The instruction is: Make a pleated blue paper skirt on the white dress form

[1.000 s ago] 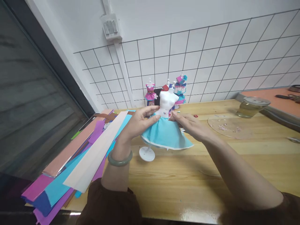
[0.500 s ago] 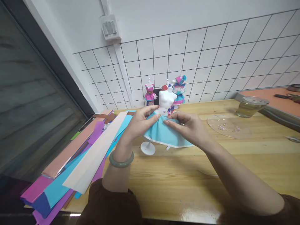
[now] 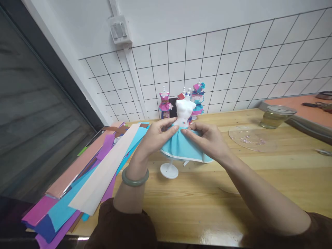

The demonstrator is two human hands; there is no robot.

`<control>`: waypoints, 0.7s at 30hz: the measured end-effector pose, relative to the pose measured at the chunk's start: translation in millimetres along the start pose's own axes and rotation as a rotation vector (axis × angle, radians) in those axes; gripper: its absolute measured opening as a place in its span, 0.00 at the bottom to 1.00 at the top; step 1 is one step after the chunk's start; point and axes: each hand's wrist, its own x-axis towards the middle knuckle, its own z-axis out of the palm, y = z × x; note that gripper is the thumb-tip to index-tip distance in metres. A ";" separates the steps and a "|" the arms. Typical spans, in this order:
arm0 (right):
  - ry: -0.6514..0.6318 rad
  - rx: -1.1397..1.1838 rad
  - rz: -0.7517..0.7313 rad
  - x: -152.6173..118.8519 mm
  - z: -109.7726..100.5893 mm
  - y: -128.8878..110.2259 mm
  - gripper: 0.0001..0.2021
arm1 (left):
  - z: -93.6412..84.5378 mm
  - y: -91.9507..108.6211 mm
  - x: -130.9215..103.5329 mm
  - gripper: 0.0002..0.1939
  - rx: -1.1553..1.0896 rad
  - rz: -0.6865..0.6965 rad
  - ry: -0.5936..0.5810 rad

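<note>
A small white mannequin torso (image 3: 185,108) on a round white base (image 3: 169,171) stands in the middle, slightly tilted. Around its waist hangs a light blue skirt (image 3: 181,147) with a white hem. My left hand (image 3: 158,136) pinches the waistband's left side between thumb and fingers. On the right side, my right hand (image 3: 207,137) pinches the same waistband, its thumb close to the left thumb. Gathered folds run down the cloth between them. A green bangle (image 3: 135,177) circles my left wrist.
Coloured sheets (image 3: 109,166) lie piled at the left. Dressed mini mannequins (image 3: 164,102) stand behind, before a wire grid. To the right are a clear dish (image 3: 249,138) with small beads, a cup of yellowish liquid (image 3: 277,117) and an orange surface (image 3: 298,107) with dark items.
The mannequin's base has shifted right and nearer to me. Both thumbs have come closer together at the waistband, and the skirt's folds have gathered more.
</note>
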 end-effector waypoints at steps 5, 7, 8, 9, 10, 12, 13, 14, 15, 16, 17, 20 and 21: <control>0.038 -0.078 -0.012 0.2 1.0 1.5 0.15 | 1.5 0.3 -0.2 0.26 -0.050 -0.008 -0.042; 0.039 -0.086 -0.020 0.0 1.2 2.5 0.15 | 2.3 -0.1 0.3 0.26 -0.048 -0.004 -0.051; 0.039 -0.085 -0.025 -0.1 1.2 2.8 0.15 | 2.5 -0.4 0.6 0.25 -0.045 -0.002 -0.053; 0.037 -0.084 -0.029 -0.1 1.2 3.1 0.15 | 2.7 -0.7 0.8 0.25 -0.043 0.000 -0.054; 0.036 -0.085 -0.032 -0.2 1.1 3.2 0.15 | 2.7 -1.0 1.1 0.24 -0.045 0.004 -0.059; 0.037 -0.092 -0.036 -0.1 0.8 2.6 0.15 | 2.6 -1.4 1.3 0.23 -0.049 0.017 -0.073; 0.033 -0.092 -0.037 0.0 0.6 2.1 0.15 | 2.5 -1.6 1.3 0.23 -0.047 0.023 -0.071; 0.024 -0.089 -0.038 0.1 0.3 1.4 0.15 | 2.4 -1.8 1.2 0.23 -0.037 0.027 -0.059; 0.013 -0.082 -0.038 0.2 0.1 0.6 0.15 | 2.3 -1.9 1.1 0.23 -0.019 0.028 -0.041; 0.002 -0.073 -0.037 0.3 -0.2 0.0 0.15 | 2.3 -2.0 1.0 0.22 0.002 0.027 -0.020; -0.007 -0.065 -0.037 0.3 -0.5 -0.5 0.16 | 2.3 -2.1 1.0 0.22 0.023 0.027 -0.001; -0.021 -0.056 -0.043 0.1 -1.4 -0.2 0.16 | 2.4 -2.0 0.8 0.22 0.066 0.027 0.035; -0.022 -0.055 -0.045 -0.1 -1.6 0.5 0.16 | 2.6 -1.7 0.7 0.22 0.079 0.026 0.048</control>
